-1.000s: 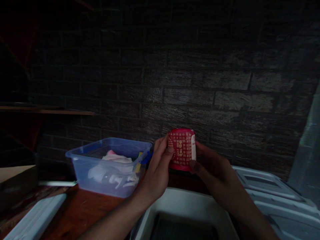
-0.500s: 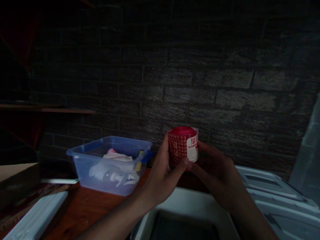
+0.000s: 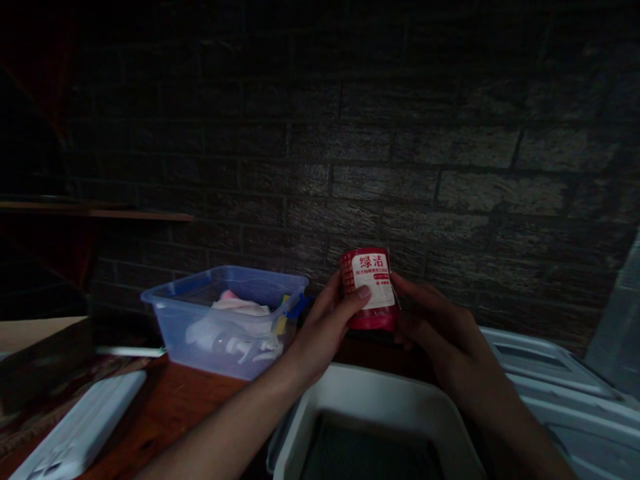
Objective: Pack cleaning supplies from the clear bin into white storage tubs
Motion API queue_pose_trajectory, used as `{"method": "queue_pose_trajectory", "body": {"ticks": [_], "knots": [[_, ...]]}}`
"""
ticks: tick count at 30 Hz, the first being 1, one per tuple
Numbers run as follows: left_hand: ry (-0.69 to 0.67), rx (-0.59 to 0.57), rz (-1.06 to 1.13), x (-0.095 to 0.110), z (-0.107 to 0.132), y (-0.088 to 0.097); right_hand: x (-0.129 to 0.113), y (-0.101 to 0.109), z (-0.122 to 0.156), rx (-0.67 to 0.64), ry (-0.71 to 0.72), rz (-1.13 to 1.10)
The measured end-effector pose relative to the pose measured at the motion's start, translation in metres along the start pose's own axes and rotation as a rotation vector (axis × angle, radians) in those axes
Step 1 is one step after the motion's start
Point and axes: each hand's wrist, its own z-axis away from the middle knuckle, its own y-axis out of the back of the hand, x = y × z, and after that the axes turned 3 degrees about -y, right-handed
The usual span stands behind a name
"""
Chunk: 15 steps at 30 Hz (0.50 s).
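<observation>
A red roll (image 3: 378, 320) in shiny wrap, with a white label bearing red Chinese characters, is held up in front of the dark wall. My left hand (image 3: 325, 327) is closed around its left side, the thumb pressed on the label and the fingers behind. At the roll's right edge, my right hand (image 3: 440, 327) pinches with its fingertips, partly hidden in shadow. Below both hands stands a white open bin (image 3: 380, 387) with a dark inside.
A clear blue-tinted plastic box (image 3: 200, 340) holding white cloths and a bottle sits left on the wooden table (image 3: 170, 413). A white flat case (image 3: 90, 427) and a cardboard box (image 3: 45, 360) lie further left. Grey plastic lids (image 3: 545, 363) are at right. A shelf (image 3: 125, 213) juts from the brick wall.
The roll has been turned so that its white label now faces me, with its top tipped away. My right thumb has moved from the roll's front to its right edge.
</observation>
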Motion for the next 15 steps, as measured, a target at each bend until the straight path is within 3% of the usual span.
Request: {"method": "queue_pose_trajectory", "body": {"ticks": [4,15], "knots": [[0.038,-0.021,0.049,-0.0041,0.0005,0.001,-0.0007,-0.001,-0.0005,0.014,0.03,-0.005],[-0.009,0.016,-0.134,0.0029,0.0013,0.0012,-0.0078,0.0004,0.0059,-0.099,0.164,0.149]]}}
